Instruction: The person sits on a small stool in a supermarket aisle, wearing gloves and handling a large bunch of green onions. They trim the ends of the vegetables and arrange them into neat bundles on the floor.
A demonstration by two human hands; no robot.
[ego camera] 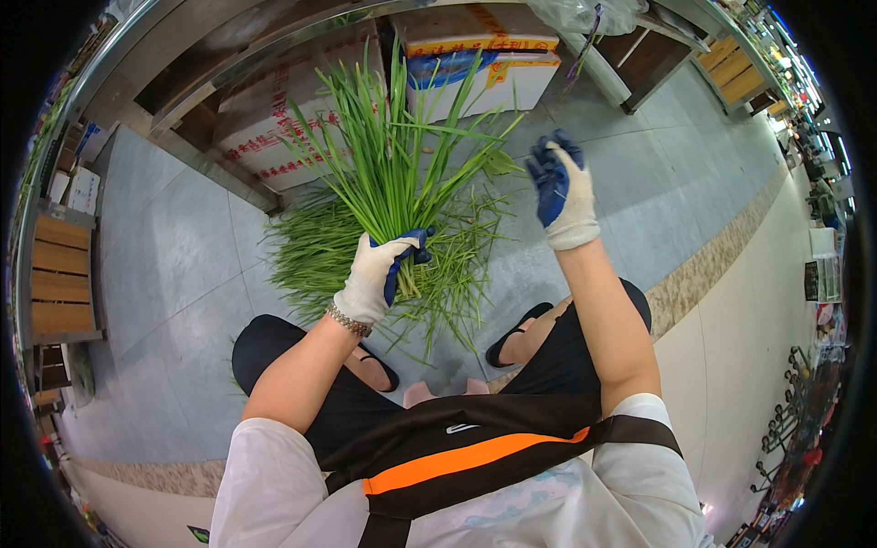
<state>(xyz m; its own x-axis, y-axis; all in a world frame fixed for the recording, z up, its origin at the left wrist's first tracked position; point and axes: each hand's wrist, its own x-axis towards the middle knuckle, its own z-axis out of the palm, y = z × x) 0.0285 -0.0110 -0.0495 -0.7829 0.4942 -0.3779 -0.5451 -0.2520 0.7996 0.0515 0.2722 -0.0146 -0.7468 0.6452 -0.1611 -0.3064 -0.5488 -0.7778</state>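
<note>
My left hand, in a white knit glove with blue coated fingers, grips a bunch of long green garlic chives near its pale stem ends. The leaves fan out away from me. Below the bunch, a pile of loose chives lies on the grey tiled floor, with scattered stems on its right. My right hand, gloved the same way, is raised to the right of the bunch and touches nothing; its fingers are partly curled and slightly blurred.
Under the metal-edged stand at the front are a cardboard box with red writing and a white box with yellow tape. Clear plastic hangs over the stand's edge. A wooden slatted crate stands far left. My black shoes flank the pile.
</note>
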